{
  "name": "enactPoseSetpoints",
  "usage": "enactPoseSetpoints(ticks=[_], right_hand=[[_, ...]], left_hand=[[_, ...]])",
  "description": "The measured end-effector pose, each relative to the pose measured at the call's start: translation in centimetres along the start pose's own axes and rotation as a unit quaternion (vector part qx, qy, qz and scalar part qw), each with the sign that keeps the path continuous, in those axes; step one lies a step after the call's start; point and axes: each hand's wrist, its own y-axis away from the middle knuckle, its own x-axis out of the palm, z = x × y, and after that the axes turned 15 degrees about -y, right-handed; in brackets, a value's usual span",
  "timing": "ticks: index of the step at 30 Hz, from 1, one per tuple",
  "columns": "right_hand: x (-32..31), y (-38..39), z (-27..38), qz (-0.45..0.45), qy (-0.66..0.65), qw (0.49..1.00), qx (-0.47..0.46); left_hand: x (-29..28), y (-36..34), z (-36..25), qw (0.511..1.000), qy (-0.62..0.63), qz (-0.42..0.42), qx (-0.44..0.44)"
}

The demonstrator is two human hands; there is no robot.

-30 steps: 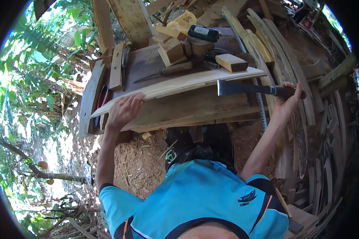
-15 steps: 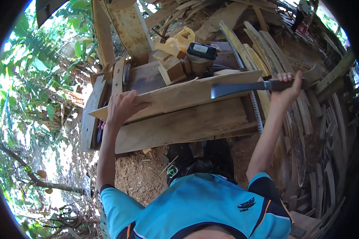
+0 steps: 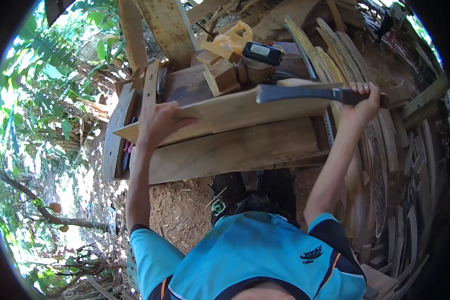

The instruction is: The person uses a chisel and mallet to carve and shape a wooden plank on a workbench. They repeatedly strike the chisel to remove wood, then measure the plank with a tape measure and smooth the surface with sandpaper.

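My left hand (image 3: 160, 122) is closed around the left part of a pale wooden plank (image 3: 225, 114), which is tilted up on its long edge across the bench. My right hand (image 3: 360, 102) is wrapped around the dark handle of a machete (image 3: 297, 94). Its broad, short blade points left and lies in view over the plank's upper edge, right of the middle. I cannot tell whether the blade touches the wood. Below the plank lies a wider board (image 3: 230, 155) along the near side of the bench.
On the workbench (image 3: 182, 90) sit wood blocks (image 3: 222, 77), a black device with a small screen (image 3: 261, 53) and a yellow plastic bag (image 3: 232, 37). A measuring tape (image 3: 329, 127) runs along the right. Long timber slats (image 3: 380, 165) are stacked at right. Wood shavings (image 3: 177, 210) cover the ground.
The machete's blade has swung upward in the picture, from across the plank's face to its upper edge. My left hand keeps its hold on the plank. The whole view has shifted slightly.
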Motion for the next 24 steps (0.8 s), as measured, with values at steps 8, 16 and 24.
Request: enactPoseSetpoints(ticks=[8, 16, 24], right_hand=[[-4.8, -1.3, 0.7, 0.010, -0.073, 0.997, 0.000], [-4.4, -7.0, 7.2, 0.037, -0.024, 0.998, -0.043], [-0.5, 0.9, -0.8, 0.028, 0.018, 0.999, -0.019]], left_hand=[[0.3, -0.6, 0.9, 0.999, 0.004, -0.033, 0.038], [0.0, 0.1, 0.8, 1.000, -0.014, -0.013, 0.023], [0.0, 0.5, 0.2, 0.999, 0.002, -0.033, 0.010]])
